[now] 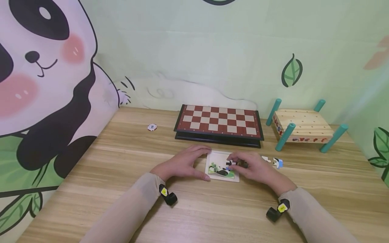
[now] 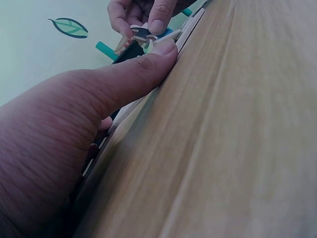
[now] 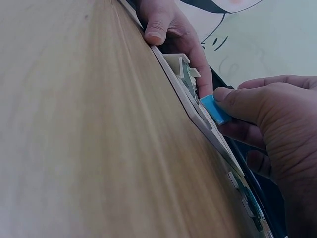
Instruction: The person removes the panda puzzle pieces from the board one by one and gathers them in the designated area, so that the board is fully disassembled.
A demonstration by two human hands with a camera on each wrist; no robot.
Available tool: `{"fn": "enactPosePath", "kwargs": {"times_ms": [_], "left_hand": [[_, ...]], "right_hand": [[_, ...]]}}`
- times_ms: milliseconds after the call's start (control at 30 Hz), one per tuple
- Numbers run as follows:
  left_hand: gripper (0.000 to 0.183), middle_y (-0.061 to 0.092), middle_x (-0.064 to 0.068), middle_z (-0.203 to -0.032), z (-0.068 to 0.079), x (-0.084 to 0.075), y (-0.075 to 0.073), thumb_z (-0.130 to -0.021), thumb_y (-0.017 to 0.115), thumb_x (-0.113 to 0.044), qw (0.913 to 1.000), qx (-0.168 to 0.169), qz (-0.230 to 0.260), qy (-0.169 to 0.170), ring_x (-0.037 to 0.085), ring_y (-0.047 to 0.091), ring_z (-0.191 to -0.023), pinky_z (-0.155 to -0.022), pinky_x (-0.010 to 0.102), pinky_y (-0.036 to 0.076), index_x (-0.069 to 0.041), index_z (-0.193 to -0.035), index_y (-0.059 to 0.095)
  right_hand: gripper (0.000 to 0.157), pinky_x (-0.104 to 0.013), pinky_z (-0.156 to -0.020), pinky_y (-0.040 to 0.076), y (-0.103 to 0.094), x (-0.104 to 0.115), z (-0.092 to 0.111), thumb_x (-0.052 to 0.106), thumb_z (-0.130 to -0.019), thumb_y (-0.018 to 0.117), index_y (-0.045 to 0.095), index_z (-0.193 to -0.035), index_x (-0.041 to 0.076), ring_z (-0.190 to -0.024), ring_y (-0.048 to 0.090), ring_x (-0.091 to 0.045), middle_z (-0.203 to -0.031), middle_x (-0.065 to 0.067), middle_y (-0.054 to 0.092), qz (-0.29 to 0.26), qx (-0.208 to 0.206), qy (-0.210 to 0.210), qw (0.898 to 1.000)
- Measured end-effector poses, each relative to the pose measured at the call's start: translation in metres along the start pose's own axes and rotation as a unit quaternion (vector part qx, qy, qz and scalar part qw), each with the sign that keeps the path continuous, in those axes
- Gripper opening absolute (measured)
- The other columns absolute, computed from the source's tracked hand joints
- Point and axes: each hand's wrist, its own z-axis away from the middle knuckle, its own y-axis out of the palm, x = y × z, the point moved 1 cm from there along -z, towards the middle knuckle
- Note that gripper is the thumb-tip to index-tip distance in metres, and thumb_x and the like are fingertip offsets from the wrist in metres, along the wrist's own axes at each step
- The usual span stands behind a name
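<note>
A jigsaw tray (image 1: 216, 157) with a pale rim lies on the wooden table, its near half showing joined green, white and black pieces (image 1: 224, 172). In the right wrist view some joined pieces (image 3: 186, 74) stand tilted up from the tray. My left hand (image 1: 186, 164) spans the tray's left side, thumb at the near corner and fingers at the far one. Above the tray's right part, my right hand (image 1: 254, 167) pinches a jigsaw piece (image 3: 215, 109) with a blue edge between thumb and fingers. That hand hides the tray's right side in the head view.
Loose jigsaw pieces (image 1: 277, 163) lie right of my right hand. Behind the tray sits a red and white checkered board (image 1: 219, 119) on a black case. A wooden stand with teal legs (image 1: 304, 125) is at the back right, a poker chip (image 1: 152, 127) at the back left.
</note>
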Motion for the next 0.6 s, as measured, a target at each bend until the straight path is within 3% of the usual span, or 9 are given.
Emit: {"fn": "enactPosePath", "kwargs": {"times_ms": [600], "left_hand": [[0.104,0.036,-0.009,-0.158,-0.0001,-0.001,-0.0016,-0.071,0.072,-0.079,1.0,-0.001,0.002,0.003,0.015,0.031,-0.145,-0.117,0.043,0.03,-0.024,-0.153,0.041]], "right_hand": [[0.025,-0.028,-0.073,0.058,-0.0034,-0.0029,0.0034,0.015,-0.09,0.078,0.072,-0.114,0.011,-0.084,0.066,-0.003,-0.101,0.007,0.074,0.01,-0.016,0.005,1.0]]}}
